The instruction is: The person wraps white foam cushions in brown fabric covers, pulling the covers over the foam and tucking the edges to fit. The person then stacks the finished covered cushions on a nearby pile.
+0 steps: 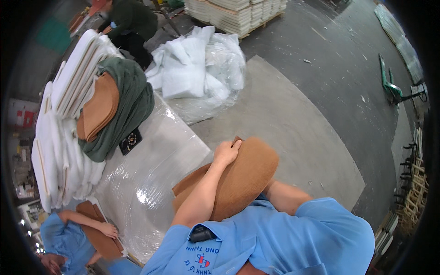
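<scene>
In front of my chest is a brown fabric cushion cover (pixel 250 172), rounded on its right side and with a flap running down to the left. My left hand (pixel 228 152) is closed on its upper edge, thumb on top, and that forearm lies across the brown fabric. My right forearm goes in behind the cover's right side; the fabric hides that hand and its fingers. To the left of the cover stands a table wrapped in clear plastic (pixel 151 183).
White padded pieces (pixel 68 123) are stacked on the table's left, beside green fabric (pixel 130 101), folded brown covers (pixel 100 105) and a black phone (pixel 131 141). Plastic-wrapped white padding (pixel 188 68) lies beyond. Co-workers are at the lower left (pixel 68 233) and upper left (pixel 130 23). A green-handled tool (pixel 388 85) stands far right.
</scene>
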### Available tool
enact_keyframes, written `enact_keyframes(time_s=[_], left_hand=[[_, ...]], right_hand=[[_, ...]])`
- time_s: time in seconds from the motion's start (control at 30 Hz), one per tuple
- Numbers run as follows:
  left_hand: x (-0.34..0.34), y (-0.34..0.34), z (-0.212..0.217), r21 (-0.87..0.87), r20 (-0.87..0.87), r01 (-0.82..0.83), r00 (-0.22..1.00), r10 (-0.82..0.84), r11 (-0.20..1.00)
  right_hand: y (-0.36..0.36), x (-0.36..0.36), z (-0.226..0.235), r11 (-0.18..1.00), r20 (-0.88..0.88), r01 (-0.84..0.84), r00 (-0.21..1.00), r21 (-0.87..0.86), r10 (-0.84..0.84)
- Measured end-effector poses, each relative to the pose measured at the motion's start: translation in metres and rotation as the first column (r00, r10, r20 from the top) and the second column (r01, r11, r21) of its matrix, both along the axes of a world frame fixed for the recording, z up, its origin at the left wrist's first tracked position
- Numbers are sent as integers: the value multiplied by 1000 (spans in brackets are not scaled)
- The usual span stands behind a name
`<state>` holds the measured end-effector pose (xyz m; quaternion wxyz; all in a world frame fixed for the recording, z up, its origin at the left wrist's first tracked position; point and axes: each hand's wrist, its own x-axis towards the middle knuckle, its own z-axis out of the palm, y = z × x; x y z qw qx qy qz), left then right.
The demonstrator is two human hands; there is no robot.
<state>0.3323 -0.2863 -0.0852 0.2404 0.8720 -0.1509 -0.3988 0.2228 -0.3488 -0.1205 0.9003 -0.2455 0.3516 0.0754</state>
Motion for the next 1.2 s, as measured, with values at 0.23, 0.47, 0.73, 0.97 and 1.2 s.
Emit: enact_keyframes(time_s=[0.23, 0.47, 0.73, 0.97, 1.2], left_hand=[[6, -7, -36, 6, 21, 18, 1000, -18, 1000], [-3, -24, -36, 135, 34, 36, 999, -41, 990], [15, -14, -18, 18, 107, 9, 994, -10, 1000], [16, 111, 43, -314, 540, 197, 842, 4, 929], [-75, 289, 63, 95, 44, -742, 669, 742, 663]], right_hand=[[-4, 6, -6, 1000, -92, 5, 996, -11, -6], [-5, 22, -20, 1000, -189, 18, 982, -7, -19], [-22, 19, -12, 981, -233, -106, 970, -164, 66], [-143, -11, -2, 964, -226, -161, 968, -210, 112], [-151, -6, 89, 619, -294, -686, 725, -382, 622]])
